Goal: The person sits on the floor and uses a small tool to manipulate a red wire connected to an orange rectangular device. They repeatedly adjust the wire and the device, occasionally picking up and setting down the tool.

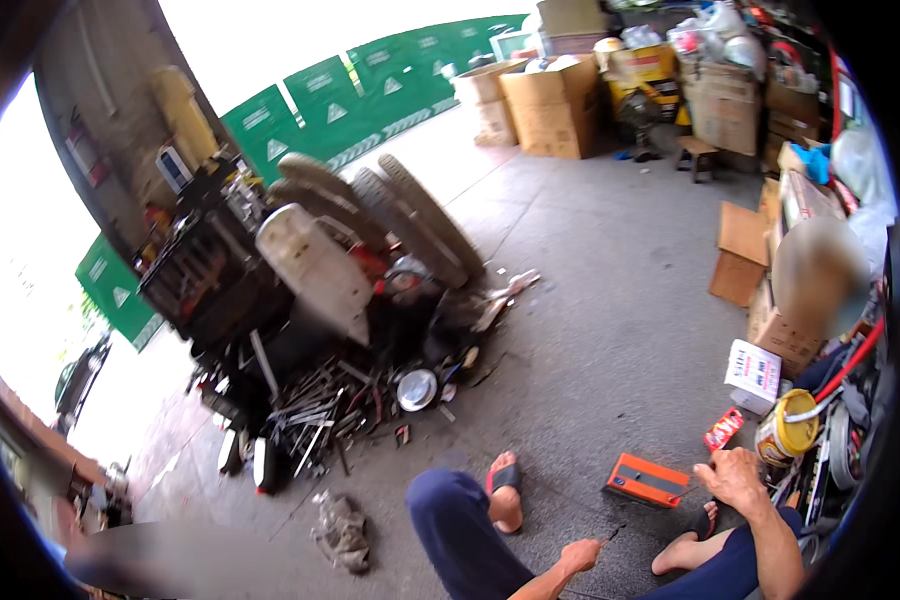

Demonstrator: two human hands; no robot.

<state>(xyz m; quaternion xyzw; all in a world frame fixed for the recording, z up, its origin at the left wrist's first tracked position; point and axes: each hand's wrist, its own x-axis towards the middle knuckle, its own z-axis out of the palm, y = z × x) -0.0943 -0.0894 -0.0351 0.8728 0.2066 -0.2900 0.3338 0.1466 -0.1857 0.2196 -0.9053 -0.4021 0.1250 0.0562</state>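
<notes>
My left hand [580, 555] is closed round something thin and dark, perhaps a wire or a slim tool. Its dark tip [617, 532] sticks out beyond the fingers, over the floor. On the floor between my feet and a little ahead lies an orange box-shaped thing with a dark top panel [648, 480]. My right hand [734, 480] is at this box's right end, its fingers bent and pinched together. A thin piece [685, 491] shows by those fingertips, too small to name. A red packet [723, 429] lies just beyond my right hand.
A yellow-lidded bucket [788, 425], a white carton [752, 372] and piled goods line the right side. Ahead left, a heap of hand tools [315, 405] lies below tyres [410, 220] and a dark cabinet. A grey rag [341, 532] lies left of my knee.
</notes>
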